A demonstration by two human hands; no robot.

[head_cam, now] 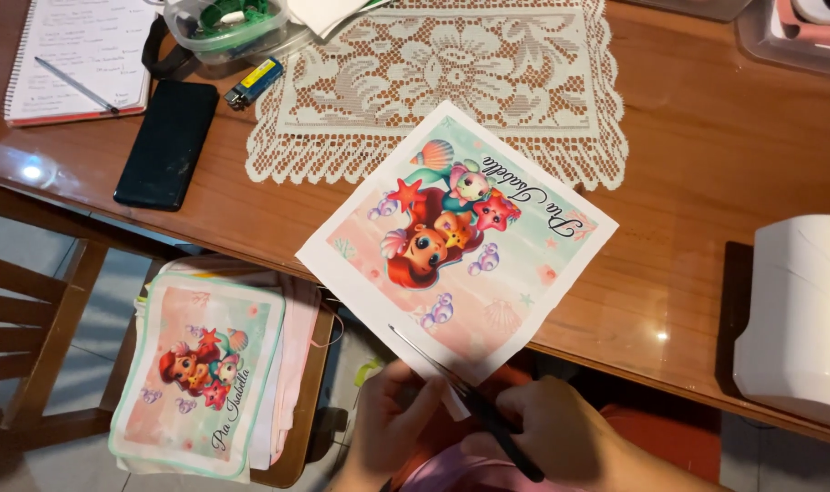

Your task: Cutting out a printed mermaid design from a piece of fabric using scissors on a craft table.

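Scissors (461, 392) lay slanted across the lower middle of the view, their long axis running from lower right to upper left, the thin blade tips pointing up and to the left onto the near corner of a printed fabric square (461, 246). The right hand (561, 433) was closed around the dark scissor handles, fingers wrapped tight. The left hand (388, 419) pinched the lower corner of the fabric square, thumb and fingers together on the cloth, just beside the blades.

That fabric square sat turned like a diamond, one corner hanging over the near edge of the wooden table (697, 182) toward the hands, the opposite corner pointing away onto a lace doily (442, 82). Its print showed a red-haired cartoon mermaid with shells and starfish on a pink and green ground, upside down to the viewer.

Left of the hands, on a chair (41, 310), rested a stack of similar printed pieces (205, 374). Farther up the table lay a black phone (167, 143), a lighter (253, 84), a spiral notebook (78, 55) with a pen (76, 85) on it, and a clear plastic container (228, 27). A white machine (798, 319) stood at the right edge.
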